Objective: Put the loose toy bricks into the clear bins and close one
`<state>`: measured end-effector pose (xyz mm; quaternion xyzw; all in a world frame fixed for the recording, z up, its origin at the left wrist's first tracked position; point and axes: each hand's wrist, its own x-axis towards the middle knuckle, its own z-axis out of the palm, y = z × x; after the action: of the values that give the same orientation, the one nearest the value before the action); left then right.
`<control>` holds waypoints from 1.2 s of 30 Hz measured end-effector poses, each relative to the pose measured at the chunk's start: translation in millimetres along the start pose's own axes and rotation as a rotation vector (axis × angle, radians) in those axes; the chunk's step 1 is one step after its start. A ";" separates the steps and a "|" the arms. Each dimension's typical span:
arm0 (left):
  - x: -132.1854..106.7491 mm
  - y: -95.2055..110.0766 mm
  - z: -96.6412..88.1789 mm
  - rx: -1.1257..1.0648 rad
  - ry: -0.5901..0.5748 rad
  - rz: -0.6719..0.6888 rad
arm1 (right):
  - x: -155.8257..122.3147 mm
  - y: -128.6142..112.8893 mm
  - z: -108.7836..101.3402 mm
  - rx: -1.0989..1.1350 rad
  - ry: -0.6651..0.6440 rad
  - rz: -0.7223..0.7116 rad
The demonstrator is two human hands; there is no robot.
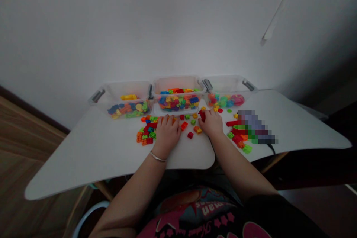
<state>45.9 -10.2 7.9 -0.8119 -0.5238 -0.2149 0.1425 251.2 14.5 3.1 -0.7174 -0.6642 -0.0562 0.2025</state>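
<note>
My left hand (168, 132) lies palm down with its fingers stretched out over the right edge of a heap of toy building bricks (150, 132). Some of those bricks are hidden under it. The fingers of my right hand (212, 122) are bent around a dark red toy brick (202, 115), partly covered by them. Between the hands lie several loose bricks, among them an orange-red brick (184, 125), a red brick (190, 135), an orange brick (198, 129) and a green brick (193, 122).
Three clear plastic bins stand along the wall: a left bin (125, 88), a middle bin (178, 81) and a right bin (225, 83), each holding coloured toy pieces. Right of my right hand is another brick heap (239, 137), beside a pixelated object (256, 126) with a dark cord.
</note>
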 end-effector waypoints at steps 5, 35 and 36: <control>-0.3 -1.4 2.3 -0.046 -0.011 0.089 | 3.0 2.1 5.3 -0.002 -0.018 0.048; 0.2 -4.7 1.4 -0.213 -0.015 0.034 | 1.7 7.5 17.3 0.814 0.535 -0.202; 0.1 -5.3 1.8 -0.221 0.004 0.036 | -0.4 4.1 15.9 0.830 0.516 -0.266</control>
<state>41.5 -7.1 6.5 -0.8315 -0.4821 -0.2701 0.0570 252.2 19.8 -12.4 -0.4486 -0.6444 0.0116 0.6192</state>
